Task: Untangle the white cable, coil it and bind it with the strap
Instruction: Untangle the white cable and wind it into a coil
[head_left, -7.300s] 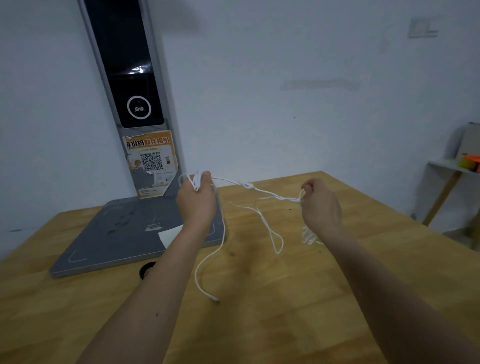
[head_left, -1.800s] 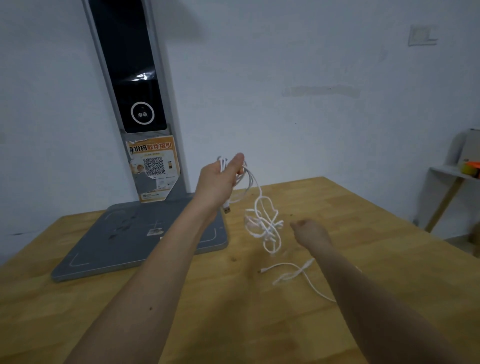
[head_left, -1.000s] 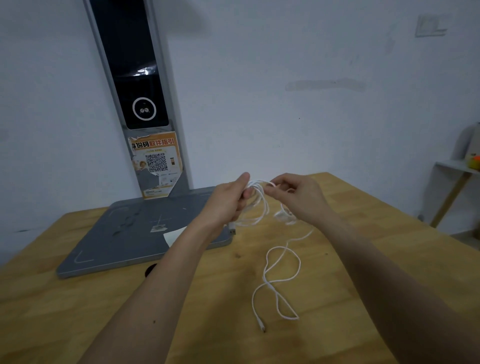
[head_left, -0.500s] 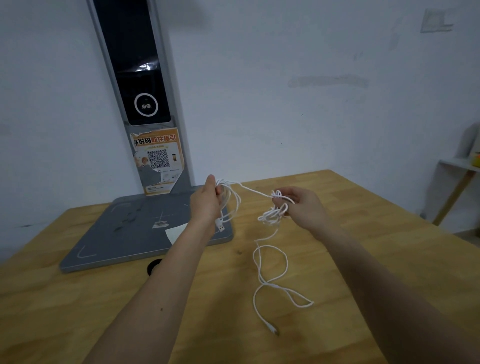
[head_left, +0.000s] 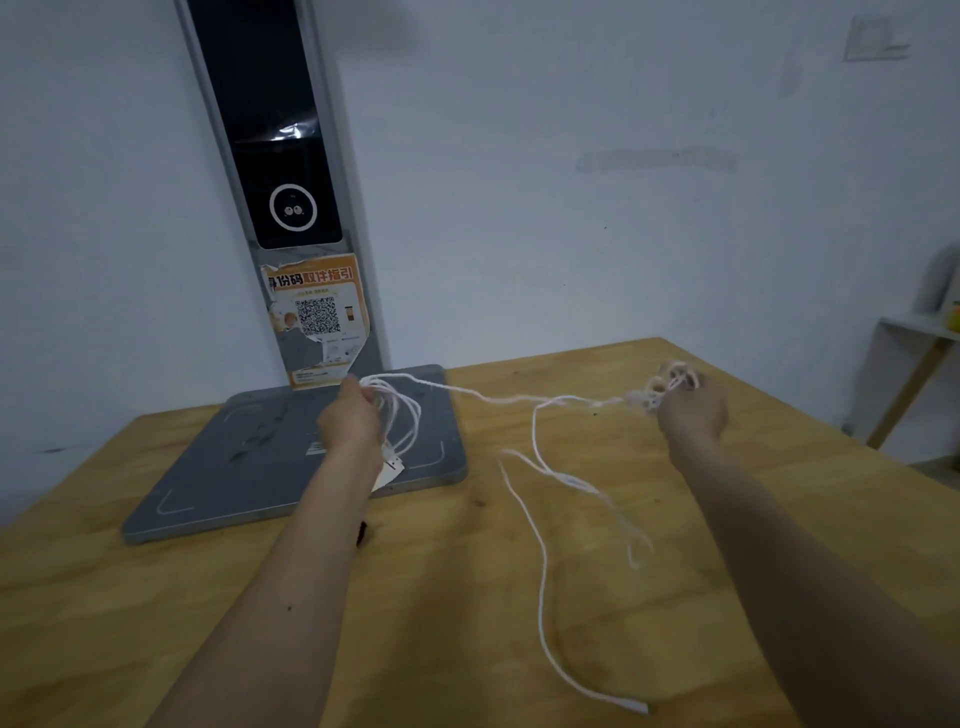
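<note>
The white cable (head_left: 519, 399) stretches through the air between my two hands above the wooden table. My left hand (head_left: 349, 422) grips a bunch of loose loops of it over the grey base plate. My right hand (head_left: 691, 406) is far out to the right, closed on a small tangled knot of the cable. A long slack loop hangs from the middle down to the table, and one plug end (head_left: 635, 704) lies near the front edge. A small dark thing (head_left: 361, 532) shows beside my left forearm; I cannot tell what it is.
A grey base plate (head_left: 218, 483) with a tall dark-screened column (head_left: 280, 171) and an orange QR sticker stands at the back left. The wooden table (head_left: 519, 623) reaches to the white wall. A small shelf (head_left: 919, 332) stands at the far right.
My hands have pulled far apart: the right hand swung out to the right with the knot, and the cable between them is drawn nearly taut. The hanging loop has shifted right.
</note>
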